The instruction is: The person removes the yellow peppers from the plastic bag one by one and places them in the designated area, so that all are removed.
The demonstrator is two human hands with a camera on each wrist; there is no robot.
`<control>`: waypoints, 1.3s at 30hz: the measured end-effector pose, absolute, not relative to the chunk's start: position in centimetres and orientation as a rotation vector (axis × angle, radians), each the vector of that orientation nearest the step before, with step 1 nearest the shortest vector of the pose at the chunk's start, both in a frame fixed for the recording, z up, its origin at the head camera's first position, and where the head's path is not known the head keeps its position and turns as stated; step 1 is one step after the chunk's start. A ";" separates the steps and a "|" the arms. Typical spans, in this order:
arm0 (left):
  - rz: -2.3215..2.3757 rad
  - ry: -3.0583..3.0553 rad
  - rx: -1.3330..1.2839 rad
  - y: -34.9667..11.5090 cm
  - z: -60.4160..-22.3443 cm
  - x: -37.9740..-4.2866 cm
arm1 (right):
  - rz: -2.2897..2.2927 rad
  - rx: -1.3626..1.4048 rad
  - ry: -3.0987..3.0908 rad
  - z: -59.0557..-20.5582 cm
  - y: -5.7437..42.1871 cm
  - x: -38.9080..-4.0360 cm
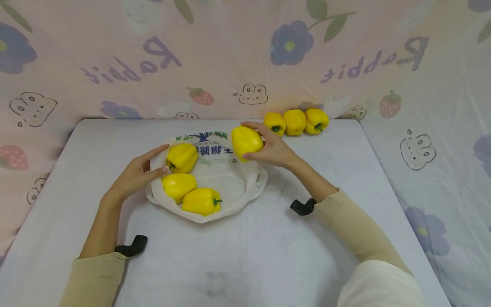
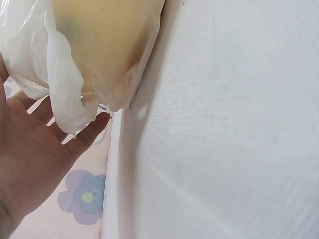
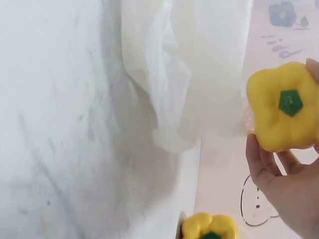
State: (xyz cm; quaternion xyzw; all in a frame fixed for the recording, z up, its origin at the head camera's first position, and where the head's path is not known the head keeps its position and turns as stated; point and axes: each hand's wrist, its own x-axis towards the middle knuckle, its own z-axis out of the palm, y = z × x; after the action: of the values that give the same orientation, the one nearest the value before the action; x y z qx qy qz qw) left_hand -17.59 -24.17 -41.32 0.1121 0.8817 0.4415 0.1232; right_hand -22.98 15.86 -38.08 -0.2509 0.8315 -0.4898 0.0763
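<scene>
"Right grip (image 1: pixel 271 147)?"
"Curled round a yellow bell pepper (image 1: pixel 246 142), above the far right rim of the plastic bag (image 1: pixel 226 178)."
"Left grip (image 1: pixel 135 174)?"
"Loosely spread at the left rim, beside bagged peppers (image 1: pixel 201 201)."

The held pepper (image 1: pixel 246 143) hides most fingers of the right hand (image 1: pixel 275 148) from the head camera, and the stem (image 3: pixel 290 102) faces out of sight there. An upper pepper (image 1: pixel 182 157) covers one end of the print (image 1: pixel 212 150) on the bag (image 1: pixel 226 181); its finer line is too small to read. From the left wrist, the bag's contents are just a yellow blur I can't count, its top is cut off, and a fold covers some fingertips of the left hand (image 1: pixel 132 177). From the right wrist, the held pepper and a lower pepper (image 3: pixel 209 226) are cut off. A table smudge (image 1: pixel 216 283) looks too blurred to name.
</scene>
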 end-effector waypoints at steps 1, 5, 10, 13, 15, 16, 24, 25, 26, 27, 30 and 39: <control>1.288 2.571 0.330 -24.2 -41.3 -17.6 | -1.471 -0.743 2.500 -38.1 16.1 -23.0; 1.304 2.567 0.336 -24.1 -41.3 -17.5 | -1.477 -0.686 2.537 -38.3 17.2 -22.9; 1.337 2.546 0.338 -24.0 -41.2 -17.5 | -1.505 -0.581 2.540 -38.8 18.5 -22.8; 1.325 2.542 0.342 -24.0 -41.2 -17.5 | -1.538 -0.520 2.529 -39.1 19.2 -22.6; 1.314 2.544 0.351 -24.0 -41.2 -17.5 | -1.554 -0.478 2.527 -39.4 19.7 -22.4; 1.313 2.547 0.354 -24.0 -41.2 -17.5 | -1.554 -0.460 2.530 -39.5 19.9 -22.4; 1.333 2.547 0.357 -24.1 -41.1 -17.4 | -1.501 -0.333 2.621 -40.4 21.1 -22.1; 1.330 2.551 0.353 -24.1 -41.1 -17.4 | -1.501 -0.325 2.638 -40.5 21.2 -22.1; 1.325 2.552 0.358 -24.1 -41.1 -17.4 | -1.499 -0.317 2.655 -40.6 21.3 -22.1; 1.323 2.550 0.363 -24.1 -41.1 -17.5 | -1.496 -0.306 2.672 -40.7 21.4 -22.0; 1.306 2.561 0.364 -24.1 -41.1 -17.5 | -1.487 -0.269 2.712 -40.9 21.7 -21.9; 1.309 2.556 0.339 -24.1 -41.1 -17.3 | -1.424 -0.095 2.747 -42.1 22.2 -21.9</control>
State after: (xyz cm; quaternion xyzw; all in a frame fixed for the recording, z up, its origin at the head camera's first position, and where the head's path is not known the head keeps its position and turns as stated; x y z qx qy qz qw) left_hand -17.31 -24.13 -41.09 0.1163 0.8770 0.4492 0.1248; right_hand -21.92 22.15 -42.10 -0.0308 0.8871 -0.4599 0.0231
